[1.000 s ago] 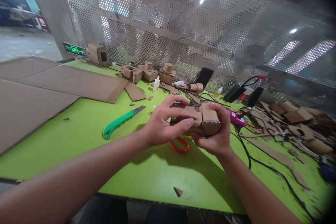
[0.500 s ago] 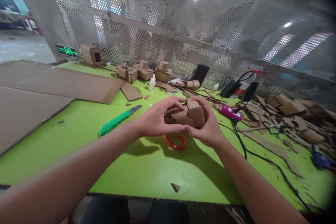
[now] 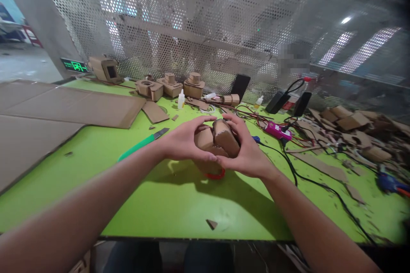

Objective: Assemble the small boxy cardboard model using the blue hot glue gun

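Between my two hands is a small cardboard model (image 3: pixel 208 140), a body with a rounded block on its right part, held a little above the green table. My left hand (image 3: pixel 184 140) grips its left side, thumb along the near face. Around the right block my right hand (image 3: pixel 248 147) is closed, its thumb tip close to the left thumb. Below the model a red ring-shaped handle (image 3: pixel 217 175) shows in part; the rest is hidden. Left of my left hand a green utility knife (image 3: pixel 141 145) lies with its blade out, partly covered by my forearm.
Cardboard camera-like models (image 3: pixel 194 85) and a glue bottle (image 3: pixel 181 100) stand at the back. Large cardboard sheets (image 3: pixel 64 106) cover the left. A purple power strip (image 3: pixel 278 131), black cables, a blue glue gun (image 3: pixel 387 182) and heaped cardboard scraps (image 3: pixel 352 123) are on the right.
The cardboard model has turned and tilted in my hands, showing more of its left part and the block's face. It now covers more of the red handle. The view has shifted slightly.
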`<action>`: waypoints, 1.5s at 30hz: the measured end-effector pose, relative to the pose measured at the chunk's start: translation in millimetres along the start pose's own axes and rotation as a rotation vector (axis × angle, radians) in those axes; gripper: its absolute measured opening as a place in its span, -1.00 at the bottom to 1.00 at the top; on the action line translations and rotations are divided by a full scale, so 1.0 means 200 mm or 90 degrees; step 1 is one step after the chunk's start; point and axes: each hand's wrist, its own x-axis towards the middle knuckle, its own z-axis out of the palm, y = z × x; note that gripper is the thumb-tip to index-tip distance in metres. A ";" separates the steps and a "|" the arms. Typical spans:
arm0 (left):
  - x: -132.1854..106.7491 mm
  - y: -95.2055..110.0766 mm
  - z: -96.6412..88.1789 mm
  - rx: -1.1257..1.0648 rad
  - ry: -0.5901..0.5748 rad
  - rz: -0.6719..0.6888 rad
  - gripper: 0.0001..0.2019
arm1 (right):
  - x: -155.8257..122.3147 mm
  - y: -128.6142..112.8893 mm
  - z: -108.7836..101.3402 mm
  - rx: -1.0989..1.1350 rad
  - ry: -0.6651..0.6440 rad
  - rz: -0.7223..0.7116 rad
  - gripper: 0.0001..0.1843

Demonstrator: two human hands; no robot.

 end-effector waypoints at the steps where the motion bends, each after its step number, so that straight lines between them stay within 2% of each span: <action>1: 0.00 0.00 0.00 -0.020 -0.004 -0.004 0.01 | 0.00 0.00 0.00 -0.006 -0.001 -0.004 0.03; 7: 0.00 -0.01 0.01 -0.007 0.018 -0.018 0.00 | 0.00 0.01 -0.03 -0.025 -0.023 -0.013 0.07; 12: 0.01 -0.01 0.01 0.017 0.038 -0.017 -0.04 | 0.01 0.02 -0.02 0.033 -0.016 0.006 0.07; 20: 0.00 0.07 -0.01 0.099 0.053 -0.014 -0.05 | 0.00 -0.01 -0.01 0.067 -0.001 0.011 0.14; 27: 0.01 0.06 -0.02 0.054 0.004 -0.015 0.05 | 0.00 -0.01 -0.01 0.012 -0.024 -0.035 0.12; 31: 0.01 0.02 -0.05 -0.035 0.044 -0.084 0.03 | 0.03 0.04 -0.06 0.068 -0.065 -0.052 0.04; 32: 0.01 0.01 -0.06 -0.072 0.069 -0.105 0.01 | 0.04 0.05 -0.08 0.080 -0.043 -0.053 -0.05; 34: 0.01 -0.02 -0.09 -0.155 0.138 -0.129 -0.05 | 0.08 0.06 -0.14 0.037 0.065 -0.043 -0.25; 36: 0.01 -0.06 -0.12 -0.215 0.229 -0.143 -0.12 | 0.13 0.08 -0.22 -0.136 0.157 0.011 -0.43; 37: 0.01 -0.08 -0.14 -0.239 0.270 -0.145 -0.15 | 0.15 0.10 -0.26 -0.259 0.143 0.056 -0.49; 39: 0.01 -0.12 -0.16 -0.280 0.346 -0.140 -0.18 | 0.18 0.13 -0.33 -0.481 0.004 0.152 -0.56; 40: 0.02 -0.13 -0.17 -0.288 0.374 -0.141 -0.20 | 0.19 0.16 -0.37 -0.532 -0.062 0.182 -0.55; 43: 0.02 -0.17 -0.17 -0.275 0.425 -0.153 -0.27 | 0.19 0.24 -0.43 -0.568 -0.174 0.217 -0.37; 45: 0.02 -0.18 -0.16 -0.261 0.412 -0.163 -0.26 | 0.17 0.30 -0.45 -0.579 -0.208 0.214 -0.28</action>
